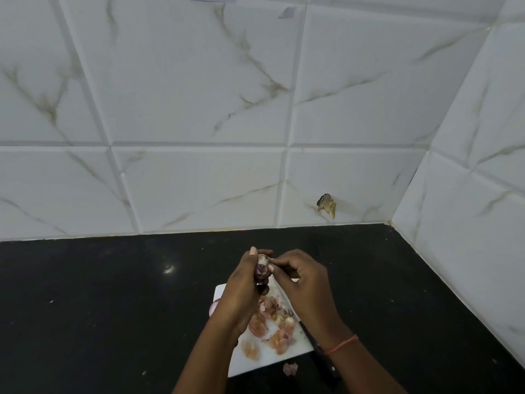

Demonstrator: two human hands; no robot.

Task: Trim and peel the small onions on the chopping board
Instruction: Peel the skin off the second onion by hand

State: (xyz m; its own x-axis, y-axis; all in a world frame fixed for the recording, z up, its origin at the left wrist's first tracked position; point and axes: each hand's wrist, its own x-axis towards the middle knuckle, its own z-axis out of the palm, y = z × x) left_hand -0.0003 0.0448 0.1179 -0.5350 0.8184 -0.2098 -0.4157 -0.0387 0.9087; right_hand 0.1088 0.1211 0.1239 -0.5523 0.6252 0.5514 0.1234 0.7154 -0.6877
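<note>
My left hand [244, 282] holds a small purple onion [262, 267] up above the far end of the white chopping board [272, 355]. My right hand [305, 282] pinches a bit of skin at the onion's top with thumb and finger. A dark-handled knife [311, 341] runs under my right hand and wrist; whether the hand grips it I cannot tell. Several loose pinkish onion peels [272, 325] lie scattered on the board. Another small onion [213, 307] peeks out at the board's left edge, partly hidden by my left wrist.
The board lies on a black countertop [99, 308] in a corner of white marbled wall tiles [199, 109]. One scrap of peel [289, 368] lies on the counter just past the board's near edge. A brownish scrap [327, 204] sticks to the back wall.
</note>
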